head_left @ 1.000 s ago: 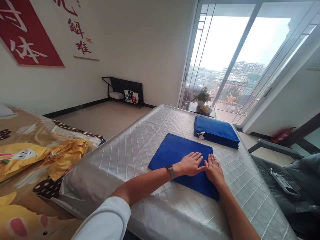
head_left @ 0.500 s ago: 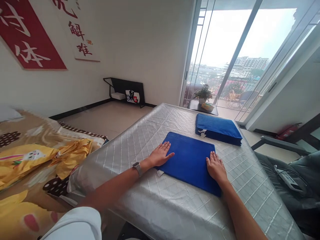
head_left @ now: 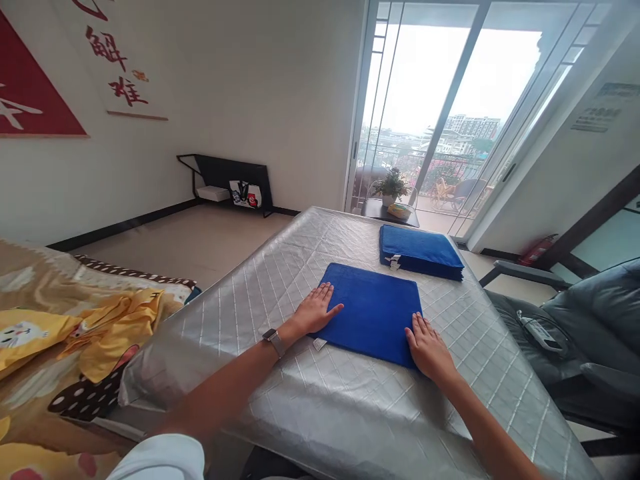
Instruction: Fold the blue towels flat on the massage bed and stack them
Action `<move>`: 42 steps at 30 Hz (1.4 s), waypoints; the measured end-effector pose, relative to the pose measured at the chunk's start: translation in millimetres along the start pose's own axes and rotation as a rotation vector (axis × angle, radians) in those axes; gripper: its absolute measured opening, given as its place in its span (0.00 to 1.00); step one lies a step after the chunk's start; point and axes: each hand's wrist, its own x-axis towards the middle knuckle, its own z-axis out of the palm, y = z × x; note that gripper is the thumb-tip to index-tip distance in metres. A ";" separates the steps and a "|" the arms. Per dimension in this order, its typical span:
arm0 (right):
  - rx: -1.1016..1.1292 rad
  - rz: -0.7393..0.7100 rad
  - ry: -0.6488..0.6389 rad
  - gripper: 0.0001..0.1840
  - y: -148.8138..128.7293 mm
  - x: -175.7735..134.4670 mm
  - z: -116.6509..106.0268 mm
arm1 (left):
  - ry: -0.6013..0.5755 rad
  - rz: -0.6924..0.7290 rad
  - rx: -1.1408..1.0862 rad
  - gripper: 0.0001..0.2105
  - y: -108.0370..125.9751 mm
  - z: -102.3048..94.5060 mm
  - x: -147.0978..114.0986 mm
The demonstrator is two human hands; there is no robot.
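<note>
A flat blue cloth, folded into a rectangle with a white tag at its near left corner, lies on the silver quilted table cover. My left hand, with a watch on the wrist, rests flat on the cloth's left edge, thumb spread out. On the opposite edge lies my right hand, its fingers stretched out and touching the cloth's right side. Neither hand is gripping anything. Farther back, a stack of folded blue cloths sits at the far right of the cover, white tags showing at its near left corner.
To the left is a bed with a patterned blanket and yellow clothing. A dark armchair holding a power strip stands at the right. Beyond the table are a potted plant and a sliding glass door.
My view has turned slightly to the right. My right hand has shifted a little outward and down along the cloth's right edge; my left hand stays on the left edge.
</note>
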 end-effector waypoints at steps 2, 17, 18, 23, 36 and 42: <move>-0.007 0.000 0.029 0.36 -0.2 -9.0 5.4 | 0.002 0.003 0.013 0.40 -1.8 0.0 0.6; -0.007 -0.005 0.038 0.33 -9.9 -19.0 -4.6 | 0.009 0.503 -0.052 0.40 164.7 24.6 27.1; -0.010 -0.003 0.035 0.33 -10.1 -19.2 -4.8 | 0.011 0.513 -0.059 0.39 170.8 28.1 28.1; 0.011 0.009 0.051 0.34 -11.0 -19.1 -5.7 | -0.022 0.464 -0.074 0.39 147.0 26.7 20.0; 0.039 -0.006 0.092 0.35 -4.4 -13.6 6.4 | -0.046 0.095 0.004 0.39 -3.0 -2.9 -59.1; -0.025 0.000 0.070 0.35 -5.0 -38.4 1.9 | -0.041 0.086 -0.027 0.40 3.7 -4.0 -59.1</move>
